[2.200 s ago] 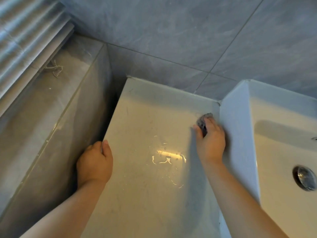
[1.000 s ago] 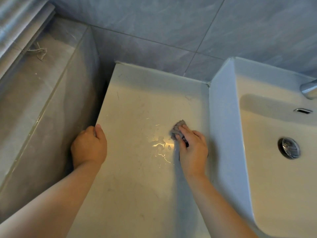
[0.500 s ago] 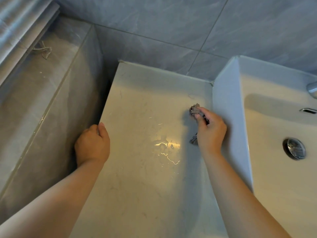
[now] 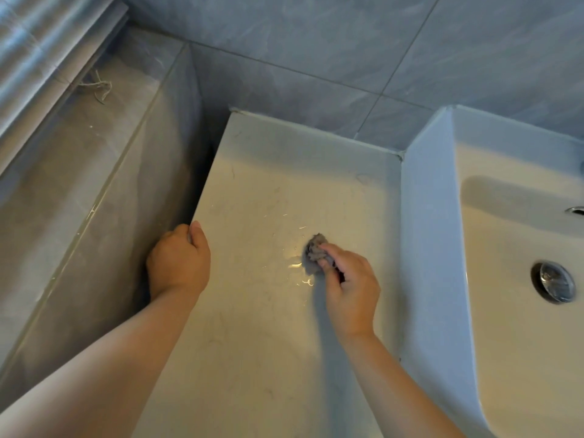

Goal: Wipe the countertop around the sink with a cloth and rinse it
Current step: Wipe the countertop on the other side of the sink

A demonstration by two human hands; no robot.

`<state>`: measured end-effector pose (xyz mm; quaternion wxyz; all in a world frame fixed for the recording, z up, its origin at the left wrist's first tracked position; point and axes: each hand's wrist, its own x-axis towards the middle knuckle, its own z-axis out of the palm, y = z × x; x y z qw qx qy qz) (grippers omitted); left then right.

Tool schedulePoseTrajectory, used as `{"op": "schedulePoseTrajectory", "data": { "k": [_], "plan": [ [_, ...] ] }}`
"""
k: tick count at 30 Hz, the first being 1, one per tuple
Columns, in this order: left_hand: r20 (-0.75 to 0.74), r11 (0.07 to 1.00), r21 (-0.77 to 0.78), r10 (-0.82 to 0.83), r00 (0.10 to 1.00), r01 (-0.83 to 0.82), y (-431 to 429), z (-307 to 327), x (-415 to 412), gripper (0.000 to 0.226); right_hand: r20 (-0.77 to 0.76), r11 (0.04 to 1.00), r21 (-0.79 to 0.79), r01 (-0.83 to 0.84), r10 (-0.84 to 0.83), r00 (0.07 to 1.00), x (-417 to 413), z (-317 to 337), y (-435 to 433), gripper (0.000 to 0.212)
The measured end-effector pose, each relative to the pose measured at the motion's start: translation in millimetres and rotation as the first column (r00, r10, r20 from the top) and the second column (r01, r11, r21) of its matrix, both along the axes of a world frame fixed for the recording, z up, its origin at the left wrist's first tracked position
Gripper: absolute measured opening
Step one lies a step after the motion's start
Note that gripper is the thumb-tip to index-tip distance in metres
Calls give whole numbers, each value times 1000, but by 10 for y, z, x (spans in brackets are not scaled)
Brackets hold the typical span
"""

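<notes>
A pale marble countertop [image 4: 268,191] runs from the tiled back wall towards me, left of a raised white sink [image 4: 433,235]. My right hand [image 4: 350,286] presses a small bunched grey cloth [image 4: 316,251] onto the middle of the countertop, beside a few shiny wet streaks. Most of the cloth is hidden under my fingers. My left hand [image 4: 178,263] grips the countertop's left edge, thumb on top and fingers curled over the side.
The sink basin has a chrome drain [image 4: 556,281] and an overflow slot [image 4: 575,210] at the far right. Grey tiled wall [image 4: 316,58] stands behind. A tiled ledge [image 4: 72,159] with a bit of string [image 4: 98,86] lies to the left, below window blinds.
My right hand has slid the cloth from beside the sink's side wall leftwards and nearer to me, to the middle of the countertop. My left hand keeps its hold on the edge.
</notes>
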<state>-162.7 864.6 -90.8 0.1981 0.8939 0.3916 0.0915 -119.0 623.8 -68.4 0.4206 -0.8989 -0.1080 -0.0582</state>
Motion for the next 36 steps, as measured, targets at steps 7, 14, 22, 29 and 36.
{"op": "schedulePoseTrajectory", "data": {
  "k": [7,14,22,29,36],
  "plan": [
    [-20,1000,-10,2,1000,-2,-1,18,-1,44,-276,966,260,0,74,958,365,399,13,17],
    [-5,1000,14,-3,1000,3,8,-13,2,43,-126,997,43,-62,67,990,1018,176,450,19],
    [13,1000,9,-12,1000,12,16,-23,1,44,14,992,-57,-116,117,993,550,-51,466,23],
    [3,1000,-16,7,1000,-6,7,-1,-1,43,-81,968,-32,-248,245,966,63,39,406,21],
    [9,999,-33,13,1000,-13,-3,9,-17,42,-217,938,299,-175,245,945,536,488,538,21]
  ]
}}
